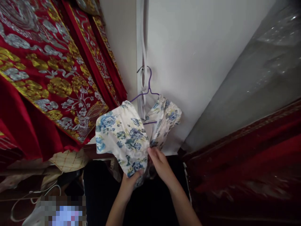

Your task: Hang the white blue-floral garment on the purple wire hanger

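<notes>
A white garment with a blue and yellow flower print (pixel 127 135) hangs on a purple wire hanger (pixel 148 89), whose hook rests against a white wall strip. My left hand (pixel 129 185) grips the garment's lower edge from below, fingers closed on the cloth. Just to its right, my right hand (pixel 161 166) pinches the bunched cloth near the middle. Both forearms rise from the bottom of the view.
Red drapes with gold and silver embroidery (pixel 47 72) hang at the left. A white wall (pixel 192 56) stands behind the hanger. Clear plastic sheeting (pixel 258 78) covers dark red cloth (pixel 246 157) at the right. A quilted cream item (pixel 68 160) and white cords (pixel 35 193) lie at the lower left.
</notes>
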The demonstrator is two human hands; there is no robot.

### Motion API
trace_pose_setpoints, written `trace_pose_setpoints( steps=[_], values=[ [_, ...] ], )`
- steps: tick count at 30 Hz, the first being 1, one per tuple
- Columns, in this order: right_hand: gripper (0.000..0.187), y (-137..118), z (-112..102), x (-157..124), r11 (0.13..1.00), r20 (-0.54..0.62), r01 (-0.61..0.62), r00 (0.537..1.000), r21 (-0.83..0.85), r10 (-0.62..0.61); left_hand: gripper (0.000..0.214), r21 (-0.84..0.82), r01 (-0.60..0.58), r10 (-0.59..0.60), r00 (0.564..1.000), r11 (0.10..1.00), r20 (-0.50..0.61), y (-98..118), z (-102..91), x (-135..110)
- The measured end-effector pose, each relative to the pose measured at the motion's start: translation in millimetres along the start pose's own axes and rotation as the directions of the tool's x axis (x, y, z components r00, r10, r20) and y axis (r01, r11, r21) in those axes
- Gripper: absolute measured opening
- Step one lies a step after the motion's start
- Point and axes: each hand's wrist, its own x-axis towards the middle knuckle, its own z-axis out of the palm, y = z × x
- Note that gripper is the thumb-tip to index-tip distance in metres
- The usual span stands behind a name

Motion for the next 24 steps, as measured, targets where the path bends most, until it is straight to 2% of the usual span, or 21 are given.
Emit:
trace_pose_setpoints(
  steps=[2,5,6,7,8,9,10,11,12,13,15,17,21,24],
  values=[
    [0.042,7.4,11.7,1.2,0.999,0.124,-0.047,0.991,0.014,0.045,0.062,-0.001,0.016,-0.016,1.000,1.000,-0.003,-0.1,-3.5,-0.4],
    [0.046,5.4,9.4,3.3,0.999,0.176,-0.029,0.984,0.020,0.025,0.055,0.016,0.053,-0.052,0.996,0.998,-0.073,-1.4,-15.4,4.1],
    [0.047,3.9,6.1,2.1,0.999,0.180,-0.025,0.983,0.029,0.019,0.053,0.047,0.030,-0.025,0.993,0.998,-0.116,-2.6,-19.7,5.8],
    [0.047,2.8,2.9,-0.1,0.999,0.174,-0.025,0.985,0.043,0.017,0.054,0.095,-0.031,0.047,0.983,0.995,-0.177,-4.2,-23.2,7.0],
    [0.046,2.4,0.2,-3.0,0.998,0.157,-0.030,0.987,0.063,0.020,0.057,0.161,-0.127,0.165,0.955,0.979,-0.248,-6.2,-25.4,7.5],
    [0.045,2.7,-1.5,-6.1,0.995,0.141,-0.042,0.990,0.089,0.029,0.061,0.247,-0.243,0.314,0.898,0.938,-0.309,-8.5,-25.9,7.2],
    [0.043,3.4,-2.2,-9.0,0.991,0.135,-0.058,0.990,0.118,0.042,0.064,0.345,-0.358,0.470,0.817,0.868,-0.334,-11.1,-24.4,6.2],
    [0.041,4.3,-1.8,-11.4,0.986,0.138,-0.076,0.989,0.148,0.056,0.064,0.438,-0.454,0.603,0.736,0.776,-0.306,-13.7,-20.8,4.9],
    [0.039,5.0,-0.6,-13.1,0.980,0.154,-0.094,0.986,0.175,0.067,0.059,0.504,-0.525,0.689,0.691,0.686,-0.218,-16.2,-15.5,3.7],
    [0.035,5.2,1.0,-14.2,0.974,0.177,-0.109,0.981,0.197,0.073,0.053,0.532,-0.581,0.721,0.687,0.616,-0.085,-18.4,-8.7,3.0],
    [0.027,3.7,3.8,-15.2,0.968,0.230,-0.130,0.970,0.216,0.079,0.038,0.499,-0.654,0.671,0.719,0.569,0.178,-21.6,6.6,4.5],
    [0.022,-0.2,4.2,-16.0,0.967,0.284,-0.154,0.954,0.205,0.091,0.028,0.423,-0.664,0.589,0.745,0.616,0.312,-22.8,19.8,10.0],
    [0.023,-12.5,-3.4,-13.5,0.955,0.353,-0.231,0.923,0.186,0.155,0.008,0.359,-0.629,0.517,0.774,0.689,0.365,-20.9,31.9,22.0],
    [0.029,-30.7,-11.6,5.7,0.946,0.247,-0.218,0.956,0.240,0.158,0.010,0.401,-0.632,0.493,0.772,0.663,0.402,-20.1,32.8,22.2]
  ],
)
